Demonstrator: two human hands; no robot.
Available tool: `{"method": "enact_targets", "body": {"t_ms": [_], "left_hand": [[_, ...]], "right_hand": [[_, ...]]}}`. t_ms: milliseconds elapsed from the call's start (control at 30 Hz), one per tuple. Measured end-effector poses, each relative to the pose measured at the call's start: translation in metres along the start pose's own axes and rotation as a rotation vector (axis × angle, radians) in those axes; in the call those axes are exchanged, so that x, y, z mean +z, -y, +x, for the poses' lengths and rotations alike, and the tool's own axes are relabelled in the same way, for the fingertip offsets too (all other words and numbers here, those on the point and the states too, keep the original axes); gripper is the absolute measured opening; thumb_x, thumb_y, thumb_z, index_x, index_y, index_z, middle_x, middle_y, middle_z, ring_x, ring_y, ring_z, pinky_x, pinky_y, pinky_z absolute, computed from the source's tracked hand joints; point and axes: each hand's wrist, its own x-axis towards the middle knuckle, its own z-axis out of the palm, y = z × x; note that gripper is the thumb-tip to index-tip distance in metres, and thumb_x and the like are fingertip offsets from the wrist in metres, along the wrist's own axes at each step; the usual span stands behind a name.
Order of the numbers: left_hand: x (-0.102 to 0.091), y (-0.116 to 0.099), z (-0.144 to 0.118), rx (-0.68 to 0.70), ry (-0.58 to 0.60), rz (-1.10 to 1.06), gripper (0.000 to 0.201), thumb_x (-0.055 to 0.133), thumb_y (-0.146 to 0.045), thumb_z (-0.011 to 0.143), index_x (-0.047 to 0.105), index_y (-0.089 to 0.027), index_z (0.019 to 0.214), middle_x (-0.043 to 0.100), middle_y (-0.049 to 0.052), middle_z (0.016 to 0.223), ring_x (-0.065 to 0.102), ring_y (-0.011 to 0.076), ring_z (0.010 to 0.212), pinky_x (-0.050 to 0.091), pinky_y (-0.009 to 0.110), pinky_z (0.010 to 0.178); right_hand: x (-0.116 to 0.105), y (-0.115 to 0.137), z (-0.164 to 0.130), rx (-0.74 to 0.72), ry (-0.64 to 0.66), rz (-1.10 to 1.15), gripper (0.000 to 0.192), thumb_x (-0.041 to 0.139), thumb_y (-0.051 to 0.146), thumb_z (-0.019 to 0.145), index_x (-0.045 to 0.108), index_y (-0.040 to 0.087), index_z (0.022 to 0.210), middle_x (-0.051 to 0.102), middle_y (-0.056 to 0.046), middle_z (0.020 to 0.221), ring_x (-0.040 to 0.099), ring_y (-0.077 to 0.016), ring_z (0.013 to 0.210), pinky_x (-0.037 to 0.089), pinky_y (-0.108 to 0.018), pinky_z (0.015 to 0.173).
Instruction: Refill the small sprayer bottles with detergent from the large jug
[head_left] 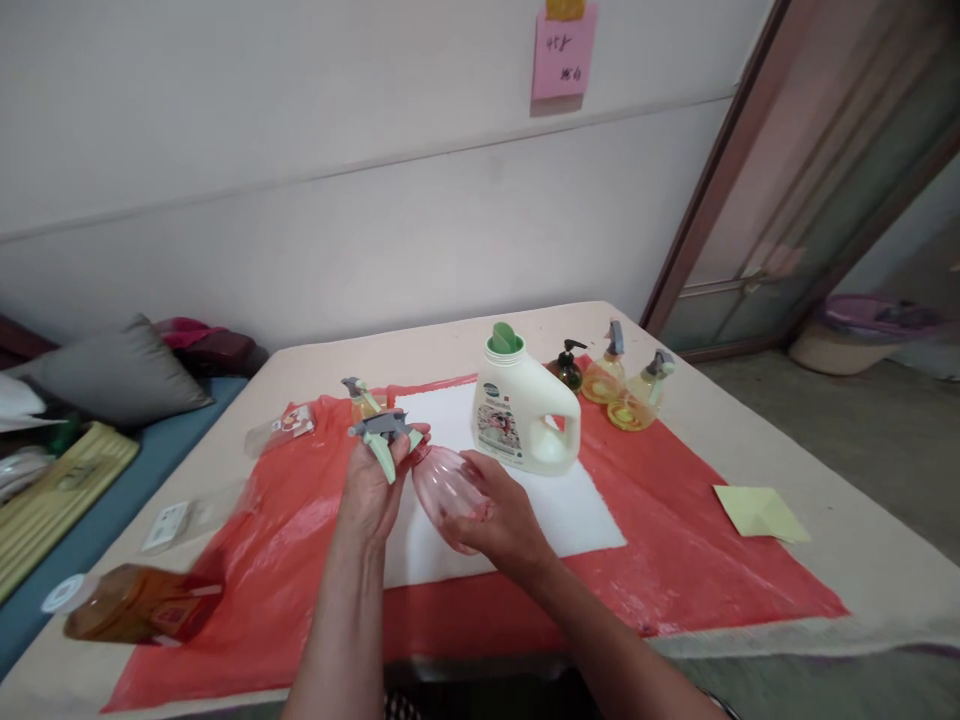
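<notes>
A clear pink spray bottle (pixel 448 490) is tilted between my two hands over a white sheet. My left hand (pixel 373 490) is closed around the neck end, at the grey and pale green trigger head (pixel 382 432). The fingers of my right hand (pixel 504 510) wrap around the ribbed body of the bottle. Whether the head is screwed on tight I cannot tell, as fingers partly hide the joint. Just beyond stands a cream detergent jug (pixel 517 405) with a green piece in its mouth.
Yellow spray bottles (pixel 637 395) and a dark pump bottle (pixel 570 370) stand behind the jug, to the right. Another sprayer (pixel 366 400) is behind my left hand. An amber bottle (pixel 142 602) lies at left on the red sheet (pixel 277 560). Yellow paper (pixel 761 512) lies at right.
</notes>
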Motion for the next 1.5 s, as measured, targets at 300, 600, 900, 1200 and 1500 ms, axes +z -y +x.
{"method": "enact_targets", "body": {"t_ms": [300, 600, 900, 1200, 1500], "left_hand": [[0.0, 0.0, 0.001, 0.08, -0.046, 0.023, 0.043, 0.092, -0.032, 0.068, 0.068, -0.021, 0.101, 0.075, 0.003, 0.089, 0.072, 0.0179, 0.085, 0.054, 0.03, 0.081], [0.002, -0.003, -0.002, 0.037, -0.04, 0.038, 0.048, 0.094, -0.034, 0.066, 0.068, -0.02, 0.104, 0.076, 0.005, 0.092, 0.073, 0.0188, 0.088, 0.054, 0.03, 0.082], [-0.004, -0.007, -0.001, 0.023, 0.022, 0.032, 0.043, 0.092, -0.033, 0.068, 0.071, -0.022, 0.104, 0.077, 0.006, 0.091, 0.073, 0.0202, 0.084, 0.059, 0.033, 0.079], [-0.001, -0.002, -0.004, 0.019, -0.038, 0.022, 0.038, 0.087, -0.037, 0.077, 0.072, -0.02, 0.107, 0.077, 0.008, 0.1, 0.072, 0.0189, 0.086, 0.057, 0.03, 0.078], [-0.006, -0.004, -0.004, 0.05, 0.039, -0.059, 0.036, 0.086, -0.029, 0.078, 0.074, -0.02, 0.11, 0.075, 0.006, 0.094, 0.071, 0.0173, 0.082, 0.055, 0.025, 0.069]], "right_hand": [[-0.004, 0.012, 0.004, 0.167, 0.133, 0.139, 0.067, 0.074, 0.038, 0.059, 0.064, 0.022, 0.124, 0.071, -0.005, 0.111, 0.066, -0.0266, 0.102, 0.054, -0.044, 0.093], [0.007, -0.007, -0.005, -0.336, -0.138, -0.296, 0.07, 0.073, 0.035, 0.068, 0.054, 0.024, 0.134, 0.069, -0.012, 0.123, 0.065, -0.0299, 0.114, 0.055, -0.047, 0.098], [0.009, -0.005, -0.009, -0.231, -0.112, -0.175, 0.066, 0.075, 0.038, 0.069, 0.056, 0.023, 0.131, 0.069, -0.01, 0.122, 0.067, -0.0282, 0.111, 0.056, -0.044, 0.097], [0.003, 0.009, -0.005, -0.012, 0.011, -0.003, 0.072, 0.075, 0.039, 0.062, 0.058, 0.024, 0.13, 0.068, -0.009, 0.123, 0.065, -0.0275, 0.109, 0.052, -0.044, 0.099], [-0.007, 0.016, -0.001, 0.235, 0.242, 0.398, 0.059, 0.074, 0.035, 0.06, 0.067, 0.021, 0.117, 0.069, -0.002, 0.1, 0.063, -0.0248, 0.099, 0.05, -0.04, 0.09]]}}
